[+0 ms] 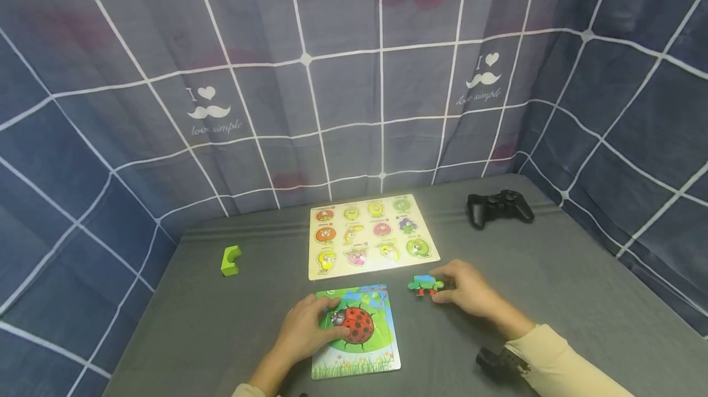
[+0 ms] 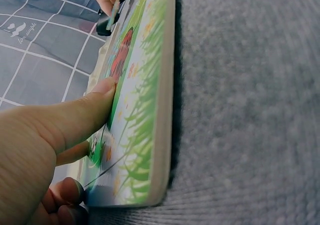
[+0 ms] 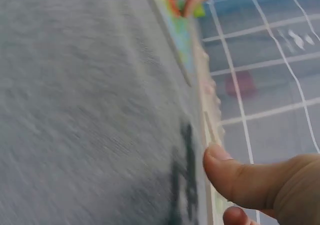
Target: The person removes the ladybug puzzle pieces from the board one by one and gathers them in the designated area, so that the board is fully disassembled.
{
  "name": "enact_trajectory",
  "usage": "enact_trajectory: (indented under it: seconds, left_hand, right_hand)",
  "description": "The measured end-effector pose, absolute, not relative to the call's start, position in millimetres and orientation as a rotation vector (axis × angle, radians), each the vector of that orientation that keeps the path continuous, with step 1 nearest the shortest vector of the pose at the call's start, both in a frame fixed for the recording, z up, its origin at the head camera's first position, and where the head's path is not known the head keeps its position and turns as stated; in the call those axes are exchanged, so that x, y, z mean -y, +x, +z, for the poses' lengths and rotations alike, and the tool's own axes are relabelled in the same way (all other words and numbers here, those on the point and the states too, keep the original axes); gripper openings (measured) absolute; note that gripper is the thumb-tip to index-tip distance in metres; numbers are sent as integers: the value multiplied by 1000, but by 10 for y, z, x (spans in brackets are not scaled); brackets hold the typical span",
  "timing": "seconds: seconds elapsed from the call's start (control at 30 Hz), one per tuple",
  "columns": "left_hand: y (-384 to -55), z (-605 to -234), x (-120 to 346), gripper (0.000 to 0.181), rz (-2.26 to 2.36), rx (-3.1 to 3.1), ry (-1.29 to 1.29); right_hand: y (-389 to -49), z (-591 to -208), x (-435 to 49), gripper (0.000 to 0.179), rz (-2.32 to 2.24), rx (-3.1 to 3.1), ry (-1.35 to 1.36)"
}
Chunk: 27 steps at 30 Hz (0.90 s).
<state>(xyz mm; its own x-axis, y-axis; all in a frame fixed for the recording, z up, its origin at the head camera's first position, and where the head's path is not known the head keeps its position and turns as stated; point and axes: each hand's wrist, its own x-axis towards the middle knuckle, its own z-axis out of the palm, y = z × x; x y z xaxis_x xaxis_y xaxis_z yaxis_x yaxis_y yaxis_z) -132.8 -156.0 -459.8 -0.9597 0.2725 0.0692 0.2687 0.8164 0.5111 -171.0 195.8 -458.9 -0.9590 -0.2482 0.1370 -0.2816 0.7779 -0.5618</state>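
A ladybug jigsaw puzzle [image 1: 370, 357] in a square tray lies flat at the front of the table. My left hand [image 1: 306, 326] rests on its left side, thumb and forefinger touching the picture near the ladybug's head. In the left wrist view the thumb [image 2: 97, 102] lies straight on the puzzle [image 2: 142, 120], with other fingers bent at its edge. To the right of the puzzle, my right hand [image 1: 464, 286] pinches a green, blue and red jigsaw piece [image 1: 424, 284] just above the table. The right wrist view shows my thumb [image 3: 225, 170], with the piece out of sight.
Behind the puzzle lies a wooden fruit board [image 1: 367, 237] with several picture pieces. A green arch-shaped block [image 1: 230, 260] is at the left, and a black game controller [image 1: 499, 207] at the back right. A checked curtain [image 1: 354, 90] surrounds the grey table.
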Motion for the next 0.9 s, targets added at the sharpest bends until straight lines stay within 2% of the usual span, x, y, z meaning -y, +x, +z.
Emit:
enact_trajectory:
  seconds: [0.43,0.73,0.9]
  left_hand:
    - [-1314,-4583,1549,61,839,-2995,449]
    - [-1316,-4597,1548,60,838,-3004,463]
    - [-1324,-4599,1553,60,843,-3008,464]
  right_hand:
    - [-1705,-4594,-2000,47,939,2928,465]
    - [-1680,-4602,-2009,53,944,2937,420]
    - [-1701,-4588,-2012,49,921,2927,420]
